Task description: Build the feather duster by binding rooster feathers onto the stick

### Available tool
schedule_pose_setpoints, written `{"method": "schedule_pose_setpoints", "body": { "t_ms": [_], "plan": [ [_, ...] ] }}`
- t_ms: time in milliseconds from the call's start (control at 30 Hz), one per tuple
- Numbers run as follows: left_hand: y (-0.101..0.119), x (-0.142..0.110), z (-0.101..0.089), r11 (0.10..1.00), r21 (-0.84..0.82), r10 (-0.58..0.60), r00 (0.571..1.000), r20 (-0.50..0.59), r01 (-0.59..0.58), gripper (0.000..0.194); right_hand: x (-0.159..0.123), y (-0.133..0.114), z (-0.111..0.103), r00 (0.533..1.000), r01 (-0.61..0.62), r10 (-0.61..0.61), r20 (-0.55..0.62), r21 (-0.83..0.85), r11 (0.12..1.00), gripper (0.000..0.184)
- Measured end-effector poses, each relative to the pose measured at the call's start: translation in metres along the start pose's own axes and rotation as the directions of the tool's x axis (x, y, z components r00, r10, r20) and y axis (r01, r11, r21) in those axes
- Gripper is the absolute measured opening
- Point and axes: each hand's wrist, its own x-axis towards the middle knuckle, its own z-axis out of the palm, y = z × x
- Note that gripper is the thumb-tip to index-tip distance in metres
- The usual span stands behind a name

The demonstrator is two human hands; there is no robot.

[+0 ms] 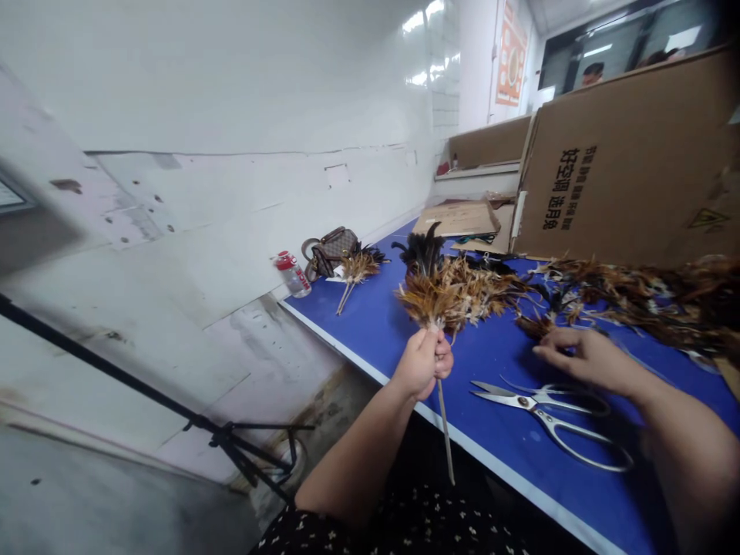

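My left hand [423, 362] grips a thin wooden stick [445, 432] upright, topped by a bunch of brown and black feathers [436, 289]. The stick's lower end hangs past the edge of the blue table [381, 324]. My right hand [583, 356] rests flat on the table, fingers apart, touching the near edge of a long strip of brown feathers [636, 297]. Metal scissors [549, 412] lie on the table just below my right hand.
A finished feather duster [355, 274], a brown handbag [331, 250] and a clear bottle with a red cap [292, 274] sit at the table's far left corner. Cardboard boxes [624, 162] stand behind. A black tripod [231, 435] stands on the floor at left.
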Motion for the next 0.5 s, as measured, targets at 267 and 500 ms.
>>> {"method": "schedule_pose_setpoints", "body": {
  "t_ms": [267,500],
  "plan": [
    [0.0,-0.003,-0.008,0.999,-0.045,-0.014,0.998,-0.053,0.012,0.061,0.003,0.023,0.008,0.942,-0.191,0.059,-0.33,-0.381,0.905,0.035],
    [-0.006,-0.006,-0.005,1.0,-0.012,-0.006,1.0,-0.016,0.006,0.064,0.001,0.021,0.006,0.907,-0.195,0.145,-0.394,-0.09,0.977,0.041]
  ]
}}
